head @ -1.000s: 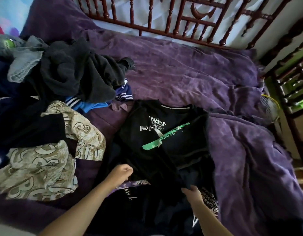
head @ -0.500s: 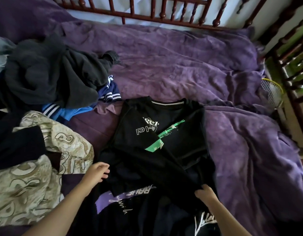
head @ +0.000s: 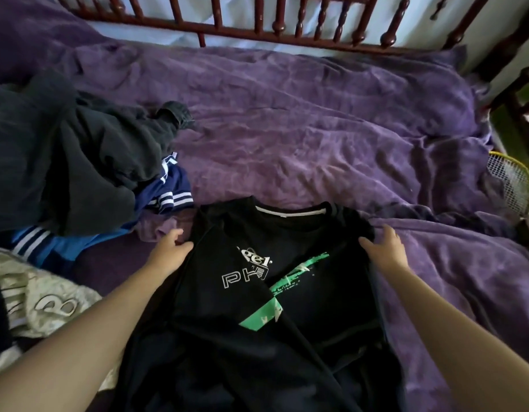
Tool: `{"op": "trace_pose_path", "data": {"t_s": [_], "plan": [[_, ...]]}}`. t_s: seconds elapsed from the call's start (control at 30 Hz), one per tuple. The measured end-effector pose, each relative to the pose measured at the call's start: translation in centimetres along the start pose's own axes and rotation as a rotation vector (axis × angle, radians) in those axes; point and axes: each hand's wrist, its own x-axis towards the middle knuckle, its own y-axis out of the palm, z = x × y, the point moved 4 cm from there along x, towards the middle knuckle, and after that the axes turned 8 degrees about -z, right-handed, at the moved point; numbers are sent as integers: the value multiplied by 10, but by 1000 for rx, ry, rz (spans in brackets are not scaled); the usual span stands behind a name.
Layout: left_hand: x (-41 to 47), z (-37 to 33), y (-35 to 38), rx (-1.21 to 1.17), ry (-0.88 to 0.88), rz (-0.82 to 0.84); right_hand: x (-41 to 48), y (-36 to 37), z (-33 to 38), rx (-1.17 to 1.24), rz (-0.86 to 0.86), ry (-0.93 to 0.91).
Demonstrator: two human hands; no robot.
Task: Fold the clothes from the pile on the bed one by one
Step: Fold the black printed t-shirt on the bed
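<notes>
Gripping a black T-shirt (head: 331, 295) by its shoulders: your left hand (head: 171, 247) and right hand (head: 384, 248). White "PH" print shows; clothes pile (head: 79, 162) at left.

Matt black cloth shirt (head: 302, 292); plush purple blanket (head: 316, 129); glossy wooden headboard (head: 275, 28).
</notes>
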Motion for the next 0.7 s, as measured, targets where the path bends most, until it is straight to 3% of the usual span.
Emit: {"op": "trace_pose_path", "data": {"t_s": [0.13, 0.37, 0.5, 0.7], "plan": [[36, -8, 28, -98, -129, 137, 32, 12, 5, 115, 48, 39], [54, -25, 35, -262, -245, -121, 43, 8, 5, 243, 54, 38], [45, -42, 12, -469, -179, -159, 27, -13, 9, 387, 16, -9], [-29, -17, -54, -765, -54, -15, -41, -61, -16, 442, -105, -257]]}}
